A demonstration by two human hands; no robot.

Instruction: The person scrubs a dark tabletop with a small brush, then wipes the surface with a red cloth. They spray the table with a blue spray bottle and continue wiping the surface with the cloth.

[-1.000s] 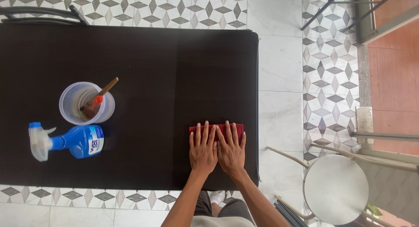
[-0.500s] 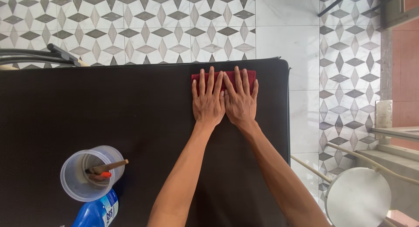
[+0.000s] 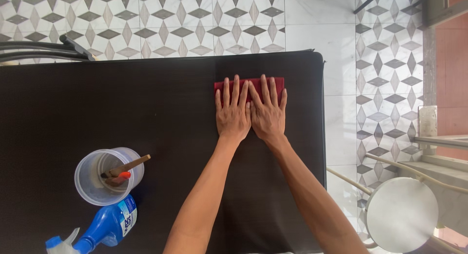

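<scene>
a dark red cloth [image 3: 249,84] lies flat on the black table [image 3: 146,117], toward the far right part of the top, a little short of the far edge and near the right edge. both hands press down on it side by side, palms flat, fingers stretched out and slightly spread, pointing to the far side. the left hand [image 3: 233,112] covers the left half of the cloth and the right hand [image 3: 267,112] covers the right half; their thumbs touch or nearly touch in the middle. only the far strip and the two corners of the cloth show past the fingertips. neither hand grips anything; both lie open on the fabric. the bare forearms run back to the near edge of the view. well apart, at the near left of the table, stands a clear plastic cup [image 3: 108,177] with a wooden-handled brush [image 3: 126,169] leaning in it, and just near of the cup lies a blue spray bottle [image 3: 100,228] on its side. beyond the table's right edge, a round white stool [image 3: 401,214] stands on the patterned tile floor [image 3: 161,20].
</scene>
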